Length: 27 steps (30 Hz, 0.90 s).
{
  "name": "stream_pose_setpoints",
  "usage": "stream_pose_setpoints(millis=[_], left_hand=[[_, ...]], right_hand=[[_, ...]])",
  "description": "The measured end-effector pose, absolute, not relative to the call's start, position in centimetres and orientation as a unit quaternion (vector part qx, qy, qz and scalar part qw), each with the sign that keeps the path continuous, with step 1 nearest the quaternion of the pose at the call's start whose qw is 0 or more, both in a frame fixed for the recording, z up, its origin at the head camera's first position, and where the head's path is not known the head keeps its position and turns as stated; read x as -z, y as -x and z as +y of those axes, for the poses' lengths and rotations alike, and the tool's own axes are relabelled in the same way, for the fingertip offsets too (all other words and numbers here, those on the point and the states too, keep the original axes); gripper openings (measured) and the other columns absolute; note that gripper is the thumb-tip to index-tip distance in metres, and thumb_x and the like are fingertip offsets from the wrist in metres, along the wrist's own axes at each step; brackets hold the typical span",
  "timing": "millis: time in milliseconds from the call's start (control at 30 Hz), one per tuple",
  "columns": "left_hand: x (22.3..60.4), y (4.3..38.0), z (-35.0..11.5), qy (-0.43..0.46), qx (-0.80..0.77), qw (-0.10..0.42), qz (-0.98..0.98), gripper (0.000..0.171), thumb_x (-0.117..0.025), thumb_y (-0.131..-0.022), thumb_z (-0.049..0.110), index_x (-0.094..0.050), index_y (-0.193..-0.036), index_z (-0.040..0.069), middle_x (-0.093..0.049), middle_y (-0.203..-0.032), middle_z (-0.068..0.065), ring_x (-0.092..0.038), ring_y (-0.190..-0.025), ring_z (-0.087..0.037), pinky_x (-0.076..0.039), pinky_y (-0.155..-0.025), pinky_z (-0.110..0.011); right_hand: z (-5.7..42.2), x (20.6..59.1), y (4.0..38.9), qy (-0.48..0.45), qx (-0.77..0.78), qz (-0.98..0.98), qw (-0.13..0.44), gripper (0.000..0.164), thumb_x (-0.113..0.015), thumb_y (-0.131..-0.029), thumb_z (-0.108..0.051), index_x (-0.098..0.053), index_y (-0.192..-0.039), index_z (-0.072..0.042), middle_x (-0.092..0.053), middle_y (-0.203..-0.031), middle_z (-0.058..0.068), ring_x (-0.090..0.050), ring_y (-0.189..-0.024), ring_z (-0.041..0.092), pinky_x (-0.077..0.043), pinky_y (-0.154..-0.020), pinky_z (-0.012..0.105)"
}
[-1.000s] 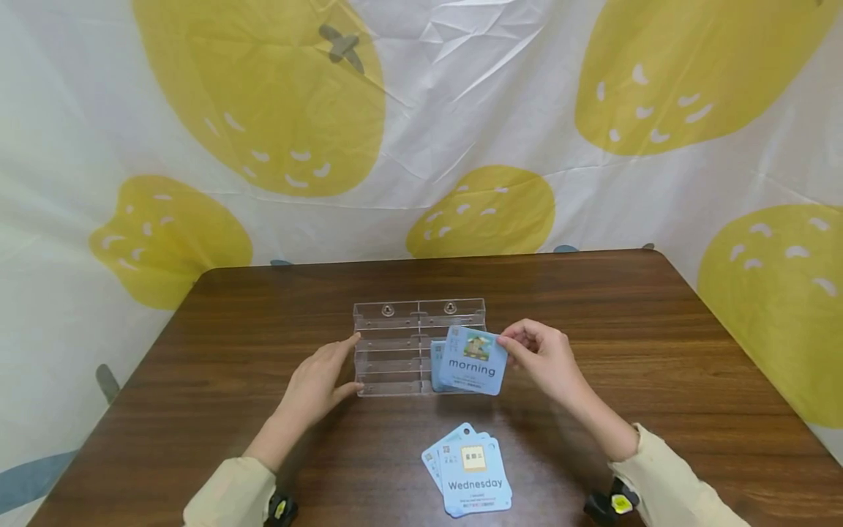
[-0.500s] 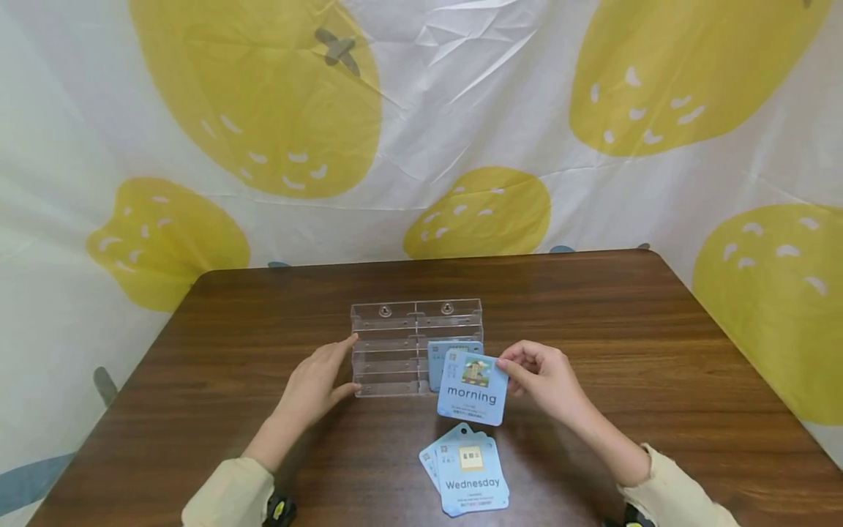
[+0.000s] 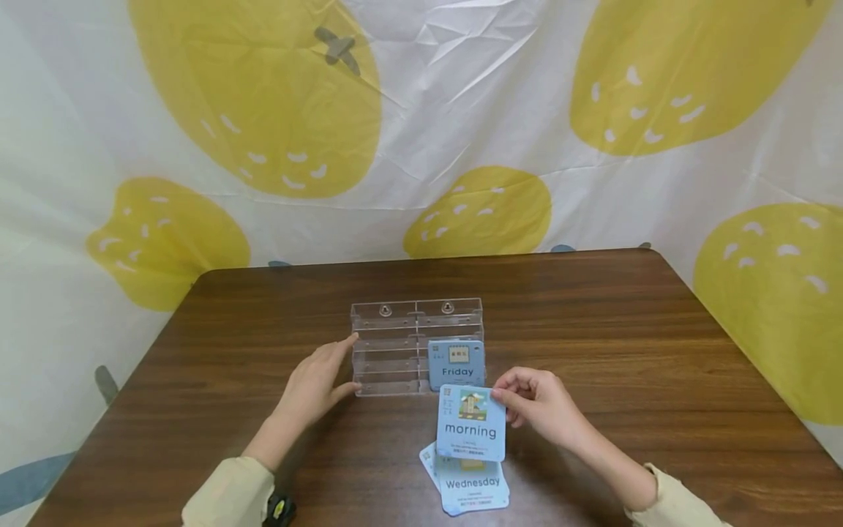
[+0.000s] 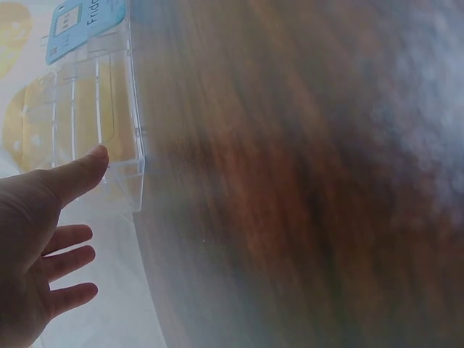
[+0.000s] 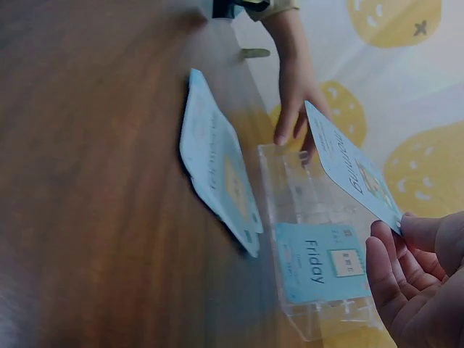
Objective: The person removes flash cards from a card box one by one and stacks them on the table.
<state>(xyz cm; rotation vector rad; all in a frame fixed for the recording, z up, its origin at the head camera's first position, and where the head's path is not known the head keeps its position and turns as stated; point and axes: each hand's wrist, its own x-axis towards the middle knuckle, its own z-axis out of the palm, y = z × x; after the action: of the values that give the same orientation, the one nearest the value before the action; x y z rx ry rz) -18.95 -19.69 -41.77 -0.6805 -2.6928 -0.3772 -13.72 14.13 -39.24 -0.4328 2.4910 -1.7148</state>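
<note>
My right hand (image 3: 543,408) pinches a blue "morning" flash card (image 3: 470,424) by its upper right corner. In the right wrist view this card (image 5: 348,163) is raised above the table. A clear acrylic card rack (image 3: 385,356) stands on the table, with a "Friday" card (image 3: 456,366) in its lower right pocket. My left hand (image 3: 312,384) touches the rack's left side with thumb and fingertips; in the left wrist view its thumb (image 4: 90,167) meets the rack's edge. Below the held card lies a fanned pile topped by a "Wednesday" card (image 3: 474,487), partly covered from the head view.
A brown wood-grain table (image 3: 626,329) lies under everything. Behind it hangs a white curtain (image 3: 408,88) printed with yellow fruit. The card pile lies between the rack and the table's near side.
My right hand has drawn the "morning" card away from the rack, down toward me and over the pile. The "Friday" card now shows uncovered. My left hand has stayed at the rack.
</note>
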Motion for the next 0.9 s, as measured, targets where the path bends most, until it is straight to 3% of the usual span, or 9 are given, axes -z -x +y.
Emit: stream_pose_setpoints(millis=[400,900], left_hand=[[41.9,19.0,-19.7,0.239,0.132,0.167,-0.947,0.078,-0.079,-0.069,0.026,-0.041,-0.134,0.006,-0.058,-0.118,-0.016,-0.053,-0.109,-0.032,-0.045,-0.089,-0.045],[41.8,19.0,-19.7,0.237,0.132,0.163,-0.949,0.078,-0.079,-0.068,0.026,-0.041,-0.134,0.006,-0.057,-0.119,-0.017,-0.053,-0.11,-0.032,-0.044,-0.091,-0.045]], right_hand=[[14.1,40.8,13.0,0.148,0.589,0.786,0.111,0.017,-0.059,-0.086,-0.007,-0.059,-0.089,0.01,-0.06,-0.067,0.013,-0.054,-0.052,0.009,-0.051,-0.045,0.028],[14.4,42.1,12.7,0.137,0.608,0.763,0.175,0.019,-0.059,-0.086,-0.007,-0.058,-0.09,0.012,-0.059,-0.066,0.007,-0.053,-0.053,0.009,-0.049,-0.045,0.022]])
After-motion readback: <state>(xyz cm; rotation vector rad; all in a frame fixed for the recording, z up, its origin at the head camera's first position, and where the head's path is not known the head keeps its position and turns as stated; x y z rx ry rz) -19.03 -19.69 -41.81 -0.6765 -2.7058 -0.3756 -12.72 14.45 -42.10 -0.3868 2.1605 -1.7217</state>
